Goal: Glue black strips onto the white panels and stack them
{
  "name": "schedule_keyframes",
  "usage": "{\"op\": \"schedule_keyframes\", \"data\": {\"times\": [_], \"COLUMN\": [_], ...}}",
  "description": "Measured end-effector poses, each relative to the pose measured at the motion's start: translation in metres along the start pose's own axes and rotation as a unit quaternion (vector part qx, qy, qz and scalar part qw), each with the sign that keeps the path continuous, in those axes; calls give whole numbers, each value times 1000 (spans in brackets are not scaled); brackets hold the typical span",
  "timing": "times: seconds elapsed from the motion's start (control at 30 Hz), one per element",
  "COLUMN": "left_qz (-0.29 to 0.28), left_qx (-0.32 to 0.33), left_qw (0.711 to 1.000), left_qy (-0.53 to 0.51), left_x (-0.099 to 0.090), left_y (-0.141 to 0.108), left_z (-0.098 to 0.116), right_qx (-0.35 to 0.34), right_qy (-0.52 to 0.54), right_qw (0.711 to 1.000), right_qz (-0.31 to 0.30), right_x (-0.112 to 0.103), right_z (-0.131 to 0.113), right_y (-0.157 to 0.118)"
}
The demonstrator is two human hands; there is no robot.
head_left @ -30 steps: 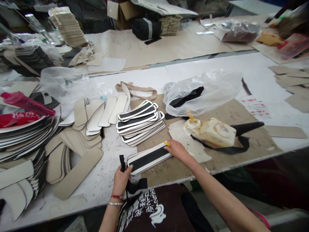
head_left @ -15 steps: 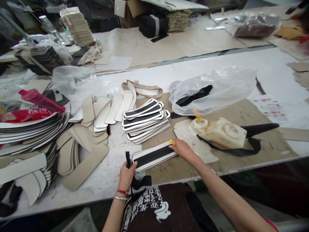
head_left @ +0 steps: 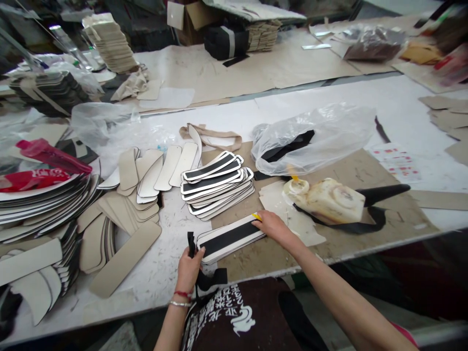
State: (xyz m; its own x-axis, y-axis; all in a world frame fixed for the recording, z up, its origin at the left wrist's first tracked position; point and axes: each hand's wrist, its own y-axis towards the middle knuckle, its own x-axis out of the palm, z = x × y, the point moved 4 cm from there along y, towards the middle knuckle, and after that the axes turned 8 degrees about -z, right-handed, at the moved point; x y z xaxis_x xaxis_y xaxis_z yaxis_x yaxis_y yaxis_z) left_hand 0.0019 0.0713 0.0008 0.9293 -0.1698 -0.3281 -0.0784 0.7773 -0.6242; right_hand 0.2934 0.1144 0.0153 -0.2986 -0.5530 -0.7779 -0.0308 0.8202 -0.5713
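A small stack of pale strips [head_left: 215, 257] lies at the table's front edge, with a black strip [head_left: 230, 239] along its top. At its left end my left hand [head_left: 190, 267] is closed round black strap material [head_left: 190, 243], the thumb on the stack's end. My right hand [head_left: 271, 226] is at the right end, pinching a small yellow tool [head_left: 256, 216] over the black strip. Behind is a pile of white-edged pieces [head_left: 219, 187], several with black centres. A stained plastic container [head_left: 329, 200] with a yellow piece [head_left: 292, 174] in its opening stands to the right.
Beige and white panels [head_left: 126, 258] lie in piles at the left, near a red plastic wrapper [head_left: 32, 180]. A clear plastic bag [head_left: 314, 141] holds black material behind the container. Brown board [head_left: 395, 209] covers part of the table. Stacks and a dark bundle [head_left: 224, 44] stand at the back.
The whole view has shifted, so the table objects appear slightly farther left. Both hands keep nearly the same places on the stack.
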Motion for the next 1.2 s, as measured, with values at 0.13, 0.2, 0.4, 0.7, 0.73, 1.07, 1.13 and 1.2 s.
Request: {"op": "schedule_keyframes", "data": {"times": [0.13,0.2,0.4,0.7,0.73,1.07,1.13,1.2], "left_qz": [0,-3,-12,1,5,13,10,3], "left_qx": [-10,-13,-5,1,3,26,35,42], "left_qw": [1000,1000,1000,1000,1000,999,999,997], "left_qy": [1,4,-3,-23,-27,-24,-37,-61], "left_x": [1,2,5,4,4,4,4,4], "left_y": [1,1,4,-1,-2,0,1,2], "left_z": [0,0,-6,-2,-2,-14,-17,-20], "right_qx": [46,71,84,40,47,12,2,-26], "right_qy": [-12,1,34,15,3,206,282,367], "right_qw": [999,997,988,990,988,962,950,925], "right_qz": [21,30,122,138,144,179,132,96], "right_x": [-6,-8,-18,-2,-1,-7,-4,-2], "right_z": [8,18,44,10,7,8,11,11], "right_y": [-6,-10,-26,-39,-42,-42,-39,-39]}}
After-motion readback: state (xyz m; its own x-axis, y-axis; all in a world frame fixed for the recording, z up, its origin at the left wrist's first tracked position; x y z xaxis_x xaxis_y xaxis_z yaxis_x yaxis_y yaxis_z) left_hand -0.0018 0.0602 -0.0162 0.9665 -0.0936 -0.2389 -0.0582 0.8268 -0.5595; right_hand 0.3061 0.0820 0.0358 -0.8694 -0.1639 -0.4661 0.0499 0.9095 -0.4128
